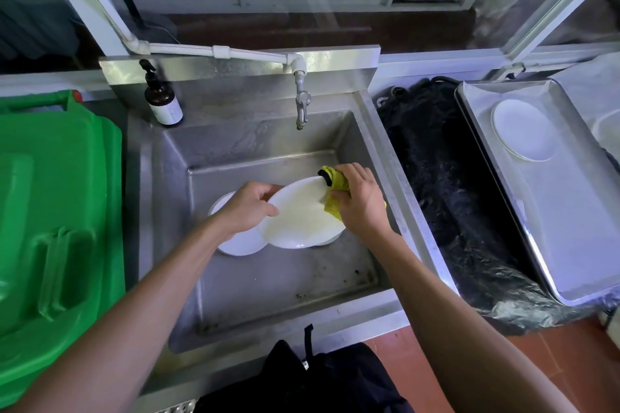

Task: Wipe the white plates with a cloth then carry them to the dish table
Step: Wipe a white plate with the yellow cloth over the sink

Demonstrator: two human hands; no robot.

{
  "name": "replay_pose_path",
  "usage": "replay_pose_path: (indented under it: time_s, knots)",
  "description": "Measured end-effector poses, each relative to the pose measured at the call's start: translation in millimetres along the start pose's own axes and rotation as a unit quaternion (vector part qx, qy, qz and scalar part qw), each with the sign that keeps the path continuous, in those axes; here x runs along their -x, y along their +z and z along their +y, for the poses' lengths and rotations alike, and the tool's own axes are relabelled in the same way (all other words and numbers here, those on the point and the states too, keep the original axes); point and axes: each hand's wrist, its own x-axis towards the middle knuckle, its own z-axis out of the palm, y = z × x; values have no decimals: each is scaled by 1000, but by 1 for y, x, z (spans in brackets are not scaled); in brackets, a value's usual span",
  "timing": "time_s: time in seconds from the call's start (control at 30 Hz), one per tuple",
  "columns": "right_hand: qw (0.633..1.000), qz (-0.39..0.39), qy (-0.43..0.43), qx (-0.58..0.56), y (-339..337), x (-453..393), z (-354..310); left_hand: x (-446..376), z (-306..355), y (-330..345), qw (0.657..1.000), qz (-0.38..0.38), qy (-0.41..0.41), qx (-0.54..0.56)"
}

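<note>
Over steel sink [335,141] right now. My left hand [246,208] grips white plate [298,218] by left rim, thumb on top, plate held tilted above sink floor. My right hand [357,199] has fingers curled tight round yellow-green cloth [335,193], pressing it on plate's right edge. Second plate [240,243] lies in sink below, partly hidden. One more white plate [523,131] sits in metal tray [570,228] over on right. Green bin [57,211] on left.
</note>
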Motion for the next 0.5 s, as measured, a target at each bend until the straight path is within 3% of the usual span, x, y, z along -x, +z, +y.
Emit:
replay_pose_path:
  time_s: [0.13, 0.23, 0.3, 0.37, 0.43, 0.5]
  knots:
    - [998, 52, 2, 20, 0, 0, -1, -2, -13, 2, 995, 54, -2, 86]
    - [995, 99, 11, 7, -2, 0, -2, 3, -27, -1, 976, 141, -76, 146]
    - [992, 127, 13, -4, -1, 0, -3, 6, -38, -4, 946, 177, -149, 228]
    - [990, 143, 6, -9, 2, 1, -5, 8, -45, -5, 909, 131, -203, 339]
    - [989, 149, -6, -8, 6, 3, -8, 8, -44, -2, 885, 60, -207, 413]
    - [988, 155, -23, -6, 11, 4, -12, 5, -36, 4, 865, 35, -195, 461]
